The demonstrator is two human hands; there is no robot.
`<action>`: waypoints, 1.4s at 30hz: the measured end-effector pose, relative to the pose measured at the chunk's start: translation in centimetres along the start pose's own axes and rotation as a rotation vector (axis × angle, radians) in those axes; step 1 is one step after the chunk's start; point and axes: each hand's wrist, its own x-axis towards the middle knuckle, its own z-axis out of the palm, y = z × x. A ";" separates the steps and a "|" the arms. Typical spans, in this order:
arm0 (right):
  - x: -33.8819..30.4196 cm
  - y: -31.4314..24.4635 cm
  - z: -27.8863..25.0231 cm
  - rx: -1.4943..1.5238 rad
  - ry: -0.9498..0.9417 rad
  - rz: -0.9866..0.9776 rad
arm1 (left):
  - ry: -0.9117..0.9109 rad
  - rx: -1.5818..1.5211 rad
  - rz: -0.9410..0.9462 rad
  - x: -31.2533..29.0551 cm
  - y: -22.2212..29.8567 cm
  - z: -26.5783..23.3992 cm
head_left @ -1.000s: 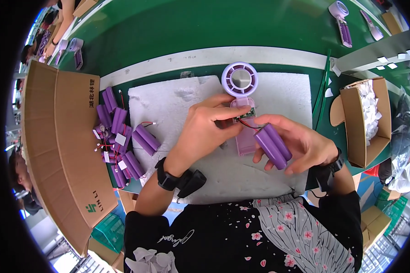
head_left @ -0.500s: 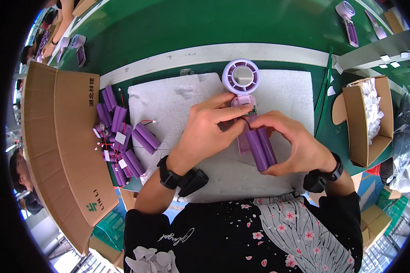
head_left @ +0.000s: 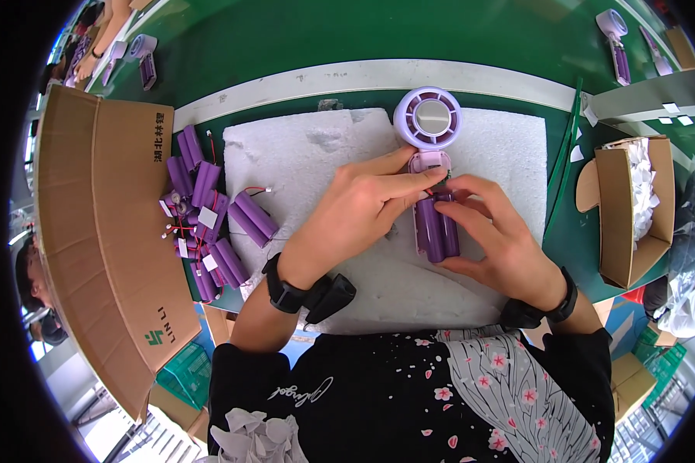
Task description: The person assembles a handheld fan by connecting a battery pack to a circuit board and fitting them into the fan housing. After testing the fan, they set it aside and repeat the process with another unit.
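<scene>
A light purple handheld fan [head_left: 404,117] lies on the white foam board, its round head away from me and its handle opened up. My left hand [head_left: 357,202] is closed about the upper handle, index finger over the small circuit board at the neck. In my right hand [head_left: 504,243] is a purple two-cell battery pack [head_left: 434,231], held between thumb and fingers. The pack lies lengthwise along the handle shell; whether it is fully seated is hidden by my fingers. The wires at its top end are mostly covered by my left fingertips.
Several purple battery packs [head_left: 206,185] are heaped left of the foam board [head_left: 510,147], one pack [head_left: 253,219] on its edge. A large cardboard box [head_left: 123,231] stands at left, a smaller box [head_left: 616,224] of white paper pieces at right. More fans [head_left: 611,27] lie on the green surface beyond.
The battery pack has gone from tilted across the handle to lined up along it, moved by my right hand. My left hand stays at the fan's neck. The whole view has shifted slightly.
</scene>
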 end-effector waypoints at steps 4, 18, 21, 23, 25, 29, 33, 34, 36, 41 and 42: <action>-0.2 -0.3 0.0 -0.004 0.018 0.021 | 0.014 -0.021 0.008 -0.1 -0.1 0.1; -0.1 0.2 0.9 -0.052 0.060 0.000 | -0.025 -0.098 -0.051 0.1 -0.5 -0.2; 0.1 0.3 1.1 -0.017 0.054 0.085 | -0.006 -0.102 -0.008 0.2 -0.5 -0.1; 0.3 0.3 1.1 -0.012 0.061 0.107 | -0.032 -0.165 -0.089 0.1 -0.2 0.0; 0.4 0.1 1.1 0.010 0.050 0.184 | -0.018 -0.165 -0.107 -0.1 0.0 0.0; 0.7 0.5 0.5 0.035 0.067 0.145 | 0.029 -0.160 -0.087 -0.4 -0.8 1.5; 0.0 1.6 1.2 -0.057 0.145 0.111 | 0.043 -0.163 -0.015 -0.5 -1.0 2.6; 0.1 1.6 1.2 -0.105 0.188 0.118 | 0.037 -0.171 -0.003 -0.5 -1.0 2.8; 1.0 0.7 1.4 -0.092 0.179 0.194 | 0.050 -0.173 0.010 -0.5 -1.1 2.8; 1.7 0.8 0.7 -0.085 0.074 0.390 | 0.029 -0.175 0.014 -0.4 -1.7 3.0; 1.7 0.9 0.5 -0.093 0.033 0.397 | 0.024 -0.174 0.026 -0.4 -1.7 3.0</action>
